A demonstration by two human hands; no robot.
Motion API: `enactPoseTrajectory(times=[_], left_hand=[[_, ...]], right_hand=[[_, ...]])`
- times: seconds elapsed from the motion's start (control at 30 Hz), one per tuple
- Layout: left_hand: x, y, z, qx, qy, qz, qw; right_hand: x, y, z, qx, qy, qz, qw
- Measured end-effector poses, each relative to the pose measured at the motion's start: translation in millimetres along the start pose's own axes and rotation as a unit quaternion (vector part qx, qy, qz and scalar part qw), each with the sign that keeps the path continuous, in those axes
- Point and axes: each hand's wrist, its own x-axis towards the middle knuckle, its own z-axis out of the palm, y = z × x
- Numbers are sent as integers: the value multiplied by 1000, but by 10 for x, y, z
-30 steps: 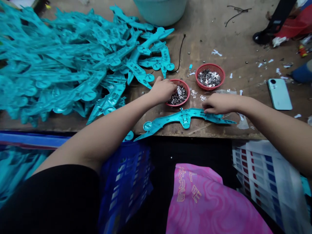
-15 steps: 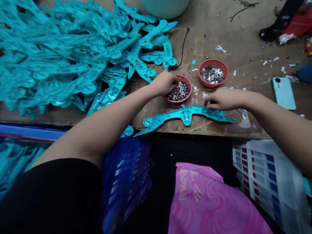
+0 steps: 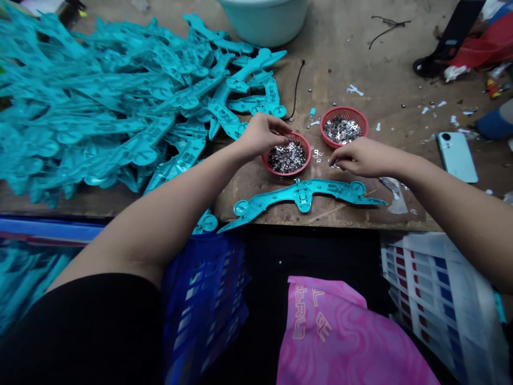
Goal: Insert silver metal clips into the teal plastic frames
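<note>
My left hand (image 3: 262, 135) is over the rim of a red basket (image 3: 308, 160) filled with small metal pieces (image 3: 285, 159). Its thumb and fingertips are pinched together; whatever is between them is too small to make out. Over the table to the right, my right hand (image 3: 360, 156) has its fingers closed and pointing down among a few loose metal clips (image 3: 316, 154). What those fingers hold is hidden. Below both hands a turquoise wing-shaped plastic part (image 3: 303, 198) lies near the table edge, touched by neither hand.
A second red basket (image 3: 365, 124) of metal pieces stands behind my right hand. A large pile of turquoise parts (image 3: 132, 107) covers the left. A pale tub (image 3: 264, 21) is at the back, a phone (image 3: 458, 156) at the right. Crates (image 3: 200, 299) flank my lap.
My left hand has lifted out of the metal pieces to the basket's rim. My right hand has moved off the turquoise part to the loose clips. The view has shifted slightly.
</note>
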Motion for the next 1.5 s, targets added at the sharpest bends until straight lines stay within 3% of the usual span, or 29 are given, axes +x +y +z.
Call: enactPoseTrajectory(times=[0.13,0.33,0.4,0.5,0.6,0.77,0.9,1.07,1.13,1.5], left_hand=[[-41,57,38,-38,9,-1,999],[-235,331,216,-121,-32,-2,992],[-311,431,303,-155,-41,0,987],[-404,559,431,-211,-40,-12,977],[-469,649,518,-237,-22,-35,971],[-562,755,544,-270,-50,-54,960],[-622,823,551,-307,-58,-75,947],[-653,856,579,-411,-56,-79,906],[-659,868,582,-434,-60,-82,895],[-690,1017,566,-434,-51,-109,893]], right_hand=[[-4,22,24,23,17,-11,1000],[59,-107,194,143,209,9,968],[91,-178,253,186,243,2,952],[97,-297,300,206,257,-13,944],[46,-423,289,156,257,4,954],[-61,-558,212,94,257,24,961],[-74,-489,225,81,250,7,965],[28,-279,372,124,340,-96,927],[58,-232,409,131,347,-118,921],[70,-208,420,110,346,-131,923]])
